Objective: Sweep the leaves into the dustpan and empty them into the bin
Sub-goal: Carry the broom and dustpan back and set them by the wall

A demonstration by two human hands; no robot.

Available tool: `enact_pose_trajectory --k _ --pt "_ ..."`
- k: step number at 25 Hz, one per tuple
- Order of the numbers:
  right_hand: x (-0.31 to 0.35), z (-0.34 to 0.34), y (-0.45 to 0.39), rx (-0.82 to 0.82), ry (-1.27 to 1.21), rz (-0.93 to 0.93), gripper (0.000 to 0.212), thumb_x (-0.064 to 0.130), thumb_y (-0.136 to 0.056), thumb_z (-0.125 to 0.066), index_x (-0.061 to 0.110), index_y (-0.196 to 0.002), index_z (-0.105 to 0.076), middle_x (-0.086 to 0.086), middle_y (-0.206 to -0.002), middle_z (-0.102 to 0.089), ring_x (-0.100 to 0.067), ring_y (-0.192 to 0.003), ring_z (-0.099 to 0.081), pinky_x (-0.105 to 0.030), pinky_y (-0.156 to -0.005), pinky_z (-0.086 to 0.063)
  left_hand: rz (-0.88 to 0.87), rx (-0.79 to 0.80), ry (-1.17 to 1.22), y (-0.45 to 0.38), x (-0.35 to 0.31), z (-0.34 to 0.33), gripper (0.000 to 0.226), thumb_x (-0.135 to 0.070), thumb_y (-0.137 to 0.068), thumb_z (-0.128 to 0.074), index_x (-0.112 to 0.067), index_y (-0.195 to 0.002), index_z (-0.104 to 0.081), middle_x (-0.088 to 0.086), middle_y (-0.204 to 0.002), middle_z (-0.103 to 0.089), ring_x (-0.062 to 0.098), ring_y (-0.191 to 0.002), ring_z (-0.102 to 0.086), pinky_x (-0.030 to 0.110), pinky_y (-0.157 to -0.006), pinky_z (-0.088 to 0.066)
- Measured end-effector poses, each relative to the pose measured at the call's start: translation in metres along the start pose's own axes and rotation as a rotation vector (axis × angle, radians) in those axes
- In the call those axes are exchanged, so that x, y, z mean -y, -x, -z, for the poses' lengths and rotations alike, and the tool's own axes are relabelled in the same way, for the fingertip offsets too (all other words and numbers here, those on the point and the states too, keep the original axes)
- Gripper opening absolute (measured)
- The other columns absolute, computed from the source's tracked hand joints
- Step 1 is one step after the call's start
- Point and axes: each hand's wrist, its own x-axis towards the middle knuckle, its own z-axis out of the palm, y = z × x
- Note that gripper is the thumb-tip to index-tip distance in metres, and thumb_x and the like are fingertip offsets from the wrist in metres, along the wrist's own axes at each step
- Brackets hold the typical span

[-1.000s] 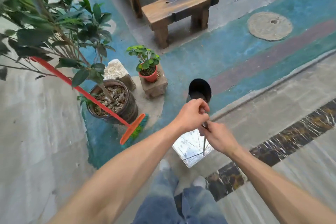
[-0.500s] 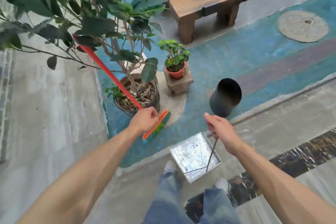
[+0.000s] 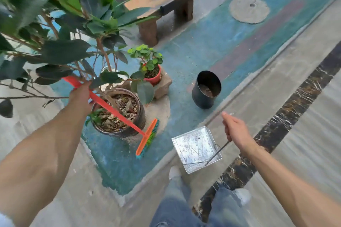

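Count: one broom [image 3: 118,111], orange handle and head with green bristles; one metal dustpan [image 3: 193,148] with a thin rod handle; one dark cylindrical bin [image 3: 206,89]; two potted plants, a large plant [image 3: 118,114] in a dark pot and a small plant [image 3: 152,72] in a red pot on a stone block; one wooden bench [image 3: 166,0].

Left hand [image 3: 81,96]: arm reaches forward among the leaves, grip clamped around the broom handle high up; the broom head is low by the large pot, over blue floor.

Right hand [image 3: 235,131]: fingers curled, grip clamped on the dustpan's rod; the pan sits low in front of the feet, near the bin, apart from it. Dry debris visible inside the bin.
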Motion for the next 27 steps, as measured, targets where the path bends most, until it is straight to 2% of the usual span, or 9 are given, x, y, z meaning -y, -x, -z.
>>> enact_pose_trajectory --k 2,4,6,8,12,15,19,22,27 --pt "-0.005 0.013 0.003 -0.046 -0.014 -0.013 0.046 0.064 -0.089 -0.045 0.023 -0.067 -0.043 0.006 -0.062 -0.034 -0.01 -0.057 -0.032 -0.032 -0.062 -0.029 -0.105 0.065 -0.126 0.01 0.022 -0.029 0.022 -0.032 -0.074 -0.073 -0.016 -0.086 -0.063 -0.002 -0.078 -0.064 0.017 -0.082 -0.06 0.034 -0.075 -0.053" --pt "-0.013 0.027 0.009 -0.098 -0.018 -0.04 0.037 0.07 -0.082 -0.044 0.037 -0.067 -0.047 0.019 -0.065 -0.038 0.0 -0.062 -0.033 -0.021 -0.062 -0.029 -0.189 0.108 -0.192 0.039 0.045 -0.056 0.014 -0.029 -0.079 -0.065 -0.018 -0.074 -0.059 -0.001 -0.072 -0.063 0.018 -0.072 -0.058 0.034 -0.074 -0.049" --pt "-0.024 0.045 0.013 -0.149 -0.048 -0.054 0.031 0.073 -0.079 -0.043 0.043 -0.07 -0.047 0.023 -0.066 -0.038 0.005 -0.064 -0.031 -0.017 -0.062 -0.026 -0.277 0.141 -0.291 0.069 0.071 -0.077 0.013 -0.018 -0.085 -0.059 -0.014 -0.073 -0.057 0.004 -0.072 -0.059 0.02 -0.071 -0.052 0.031 -0.066 -0.04" --pt "-0.033 0.065 0.016 -0.188 -0.077 -0.068 0.025 0.065 -0.087 -0.045 0.044 -0.075 -0.05 0.022 -0.064 -0.036 0.005 -0.062 -0.03 -0.017 -0.058 -0.024 -0.351 0.236 -0.458 0.095 0.105 -0.094 0.012 -0.01 -0.083 -0.061 -0.011 -0.072 -0.057 0.007 -0.072 -0.056 0.022 -0.072 -0.049 0.033 -0.064 -0.037" --pt "-0.058 0.12 0.018 -0.302 -0.103 -0.12 0.034 0.051 -0.093 -0.049 0.035 -0.063 -0.047 0.019 -0.062 -0.038 -0.001 -0.058 -0.033 -0.024 -0.055 -0.027 -0.402 0.403 -0.627 0.155 0.139 -0.154 0.028 -0.025 -0.076 -0.065 -0.013 -0.057 -0.05 0.005 -0.056 -0.048 0.02 -0.059 -0.045 0.036 -0.059 -0.038" --pt "-0.081 0.188 0.026 -0.411 -0.208 -0.216 0.038 0.051 -0.083 -0.055 0.023 -0.058 -0.05 0.008 -0.052 -0.04 -0.015 -0.051 -0.035 -0.03 -0.056 -0.027 -0.466 0.398 -0.527 0.229 0.126 -0.222 0.034 -0.017 -0.085 -0.064 -0.015 -0.054 -0.051 0.002 -0.054 -0.049 0.019 -0.055 -0.044 0.034 -0.058 -0.036" --pt "-0.104 0.293 0.046 -0.501 -0.39 -0.239 0.037 0.033 -0.092 -0.055 0.019 -0.058 -0.047 0.009 -0.042 -0.039 -0.013 -0.042 -0.033 -0.026 -0.047 -0.027 -0.563 0.446 -0.357 0.334 0.094 -0.323 0.027 -0.02 -0.075 -0.062 -0.013 -0.051 -0.05 -0.005 -0.036 -0.045 0.018 -0.044 -0.043 0.03 -0.049 -0.036" --pt "-0.129 0.361 0.071 -0.507 -0.496 -0.277 0.035 0.028 -0.091 -0.052 0.019 -0.059 -0.042 0.009 -0.041 -0.033 -0.007 -0.03 -0.026 -0.021 -0.037 -0.025 -0.63 0.602 -0.347 0.416 0.114 -0.39 0.024 -0.019 -0.073 -0.057 -0.006 -0.054 -0.052 0.008 -0.043 -0.047 0.011 -0.032 -0.041 0.025 -0.042 -0.035" --pt "-0.189 0.455 0.107 -0.57 -0.578 -0.348 0.029 0.022 -0.083 -0.049 0.022 -0.059 -0.033 0.008 -0.045 -0.023 -0.012 -0.041 -0.014 -0.028 -0.048 -0.012 -0.724 0.977 -0.39 0.533 0.171 -0.491 0.038 -0.018 -0.068 -0.054 -0.018 -0.031 -0.047 -0.003 -0.031 -0.042 0.018 -0.036 -0.039 0.03 -0.047 -0.035"
